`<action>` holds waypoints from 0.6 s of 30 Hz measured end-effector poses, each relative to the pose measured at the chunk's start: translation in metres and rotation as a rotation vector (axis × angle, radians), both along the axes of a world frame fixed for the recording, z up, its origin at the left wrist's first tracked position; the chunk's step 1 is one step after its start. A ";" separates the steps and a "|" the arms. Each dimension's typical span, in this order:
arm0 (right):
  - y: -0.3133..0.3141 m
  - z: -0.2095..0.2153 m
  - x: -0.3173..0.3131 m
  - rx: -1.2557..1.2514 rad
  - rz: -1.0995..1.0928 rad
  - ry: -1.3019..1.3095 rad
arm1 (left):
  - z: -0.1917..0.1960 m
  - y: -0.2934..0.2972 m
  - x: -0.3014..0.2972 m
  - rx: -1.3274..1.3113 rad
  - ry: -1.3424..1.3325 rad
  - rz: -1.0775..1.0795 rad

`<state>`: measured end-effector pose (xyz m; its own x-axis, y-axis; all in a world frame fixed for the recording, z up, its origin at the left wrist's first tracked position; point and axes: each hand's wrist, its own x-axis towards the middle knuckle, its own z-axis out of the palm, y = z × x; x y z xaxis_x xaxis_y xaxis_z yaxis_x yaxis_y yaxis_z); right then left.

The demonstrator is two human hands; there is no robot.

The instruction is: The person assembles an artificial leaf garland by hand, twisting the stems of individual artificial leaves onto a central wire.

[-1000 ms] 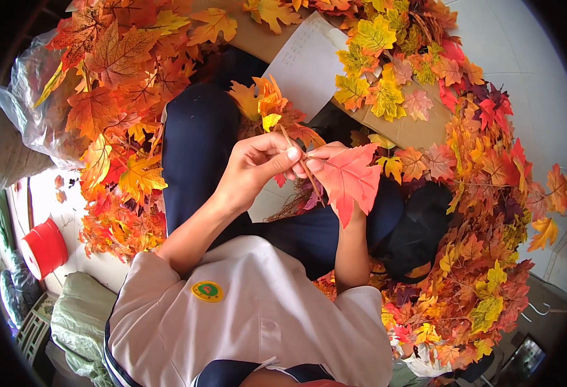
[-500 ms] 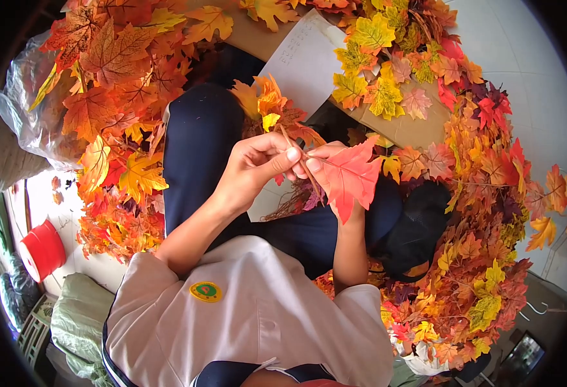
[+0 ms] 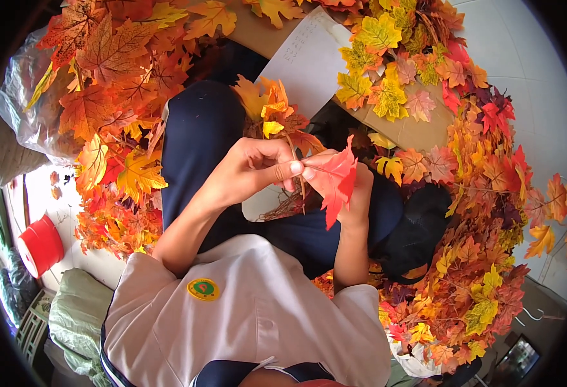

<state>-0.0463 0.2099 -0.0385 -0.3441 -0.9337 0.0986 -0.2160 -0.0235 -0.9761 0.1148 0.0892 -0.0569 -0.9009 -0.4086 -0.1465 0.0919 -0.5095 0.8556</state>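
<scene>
Heaping around the lap, orange and yellow artificial maple leaf garlands [image 3: 483, 213] ring a white paper sheet [image 3: 309, 61]. Over the lap's middle, the right hand [image 3: 354, 193] grasps a red maple leaf [image 3: 335, 180]; the left hand [image 3: 251, 171] pinches its thin stem [image 3: 301, 187]. Keeping that pinch close to the leaf base would steady it.

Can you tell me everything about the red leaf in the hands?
The red leaf is maple-shaped with pointed lobes, and looks like thin fabric or plastic. It is held over the lap, one long tip pointing down. The right hand is behind it, and the left hand pinches at its left edge, by a thin stem.
</scene>
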 end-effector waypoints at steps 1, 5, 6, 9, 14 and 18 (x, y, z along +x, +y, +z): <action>0.001 0.000 -0.002 -0.011 0.036 -0.070 | 0.000 -0.003 0.000 0.067 0.012 -0.079; -0.002 0.004 0.001 0.011 0.000 -0.047 | -0.008 0.000 -0.003 0.082 0.077 -0.103; -0.002 -0.003 -0.006 0.010 0.000 0.110 | -0.008 0.003 -0.004 0.083 0.076 -0.108; -0.005 0.003 -0.009 0.007 -0.019 0.139 | -0.007 0.015 -0.009 0.072 0.042 -0.017; -0.007 0.003 -0.013 -0.106 -0.013 0.549 | -0.022 0.026 -0.014 0.096 0.085 -0.048; -0.004 0.017 -0.015 -0.119 -0.199 0.731 | -0.004 0.024 -0.013 0.206 0.021 -0.069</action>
<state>-0.0614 0.2058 -0.0211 -0.3134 -0.8297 0.4619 -0.8167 -0.0127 -0.5769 0.1019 0.1131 -0.0612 -0.9294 -0.3094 -0.2013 0.0676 -0.6788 0.7312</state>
